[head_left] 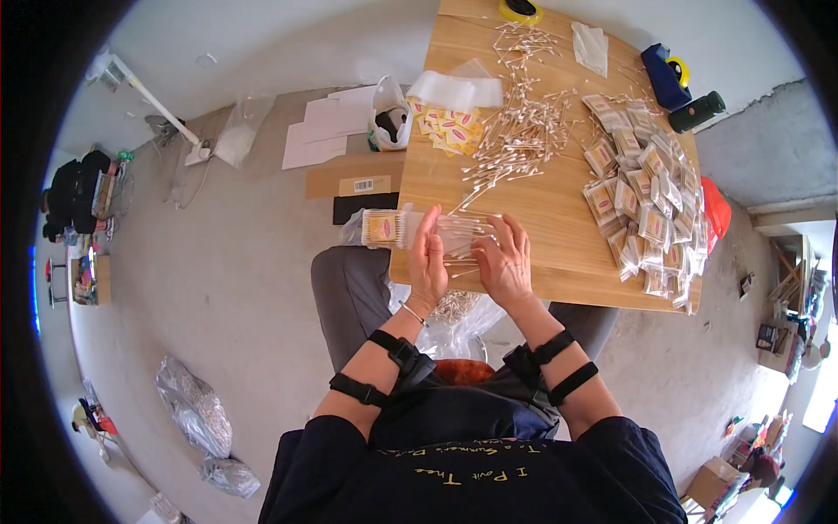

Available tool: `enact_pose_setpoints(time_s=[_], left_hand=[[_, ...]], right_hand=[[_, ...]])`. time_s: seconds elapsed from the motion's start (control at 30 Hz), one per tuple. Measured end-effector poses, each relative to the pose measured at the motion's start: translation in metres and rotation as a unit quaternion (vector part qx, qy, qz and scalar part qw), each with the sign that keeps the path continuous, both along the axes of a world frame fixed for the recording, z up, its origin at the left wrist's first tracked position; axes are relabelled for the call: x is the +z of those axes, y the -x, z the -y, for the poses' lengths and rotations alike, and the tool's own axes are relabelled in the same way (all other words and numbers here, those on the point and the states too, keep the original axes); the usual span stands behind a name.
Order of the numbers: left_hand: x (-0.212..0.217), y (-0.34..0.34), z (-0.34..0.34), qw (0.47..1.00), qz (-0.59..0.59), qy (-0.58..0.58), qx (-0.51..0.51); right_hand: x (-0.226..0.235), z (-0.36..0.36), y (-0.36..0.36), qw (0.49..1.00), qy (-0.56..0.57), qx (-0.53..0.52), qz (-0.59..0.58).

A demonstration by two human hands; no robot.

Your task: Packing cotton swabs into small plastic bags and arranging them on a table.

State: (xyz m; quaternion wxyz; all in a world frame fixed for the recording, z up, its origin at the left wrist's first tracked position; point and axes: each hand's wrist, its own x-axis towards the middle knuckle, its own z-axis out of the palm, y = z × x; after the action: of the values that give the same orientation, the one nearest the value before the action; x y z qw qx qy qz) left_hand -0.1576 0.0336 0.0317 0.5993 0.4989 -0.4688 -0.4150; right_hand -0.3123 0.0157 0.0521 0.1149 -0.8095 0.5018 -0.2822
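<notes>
At the table's near edge, a row of white-tipped cotton swabs (463, 229) lies between my two hands, in or on what looks like clear plastic film. My left hand (428, 266) stands on edge at the left ends of the swabs, its fingers stretched out. Bent fingers of my right hand (506, 262) pinch at the right ends; its thumb is partly hidden. Left of my left hand, a filled clear packet of swabs (384, 229) with a yellow card sits on the table's corner. Beyond my hands spreads a heap of loose cotton swabs (524, 131).
Packed swab bags (646, 192) are piled on the right of the wooden table (550, 262). Yellow cards (449, 131) and clear bags (454, 90) lie at the far left. A tape dispenser (666, 77) and dark cylinder (697, 112) stand far right. Below, a bag of swabs (456, 307) hangs near my lap.
</notes>
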Motion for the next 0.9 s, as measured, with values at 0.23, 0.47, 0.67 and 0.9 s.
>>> enact_pose_setpoints(time_s=[0.23,0.47,0.67,0.9], left_hand=[[-0.007,0.001,0.001,1.0,-0.008,0.024,0.001],[-0.005,0.002,0.001,1.0,0.004,0.014,0.003],[-0.009,0.001,0.001,1.0,-0.007,0.019,0.012],[-0.004,0.0,0.001,1.0,-0.022,0.0,-0.005]], right_hand=[[0.001,0.014,-0.004,0.999,0.002,-0.025,0.024],[0.003,0.026,-0.006,0.998,-0.019,0.009,-0.051],[0.015,0.023,0.003,1.0,-0.02,-0.008,-0.011],[0.01,-0.03,0.014,0.996,-0.015,0.08,-0.045]])
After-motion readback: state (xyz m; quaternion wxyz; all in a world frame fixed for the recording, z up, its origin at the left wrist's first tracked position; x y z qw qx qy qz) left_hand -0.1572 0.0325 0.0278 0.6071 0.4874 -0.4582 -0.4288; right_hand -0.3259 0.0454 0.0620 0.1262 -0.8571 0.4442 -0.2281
